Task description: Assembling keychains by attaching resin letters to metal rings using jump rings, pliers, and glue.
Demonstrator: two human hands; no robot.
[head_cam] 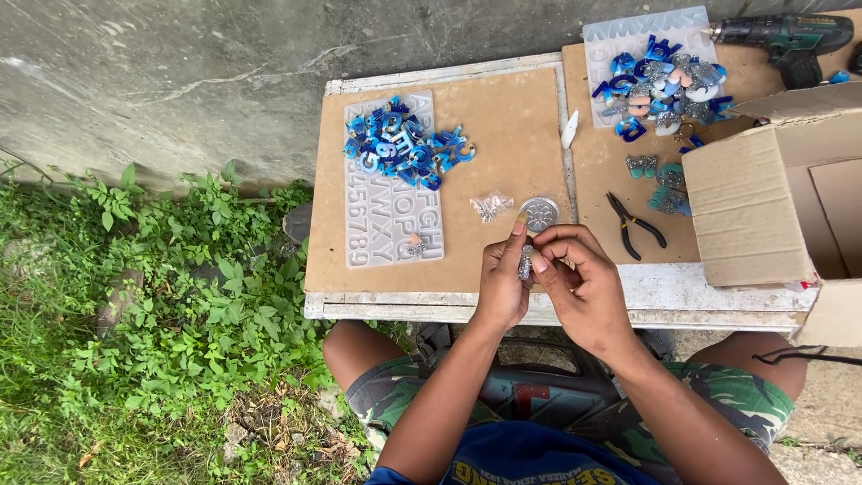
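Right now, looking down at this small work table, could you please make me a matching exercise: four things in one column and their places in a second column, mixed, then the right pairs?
Things:
1. pliers
2. cordless drill
3. cardboard box
4. pile of blue letters

Places:
A. on the clear letter mould, left board
B. far right corner of the table
C. right edge of the table, open
D. on the brown board, just left of the box

Pairs: 1-D, 2-B, 3-C, 4-A
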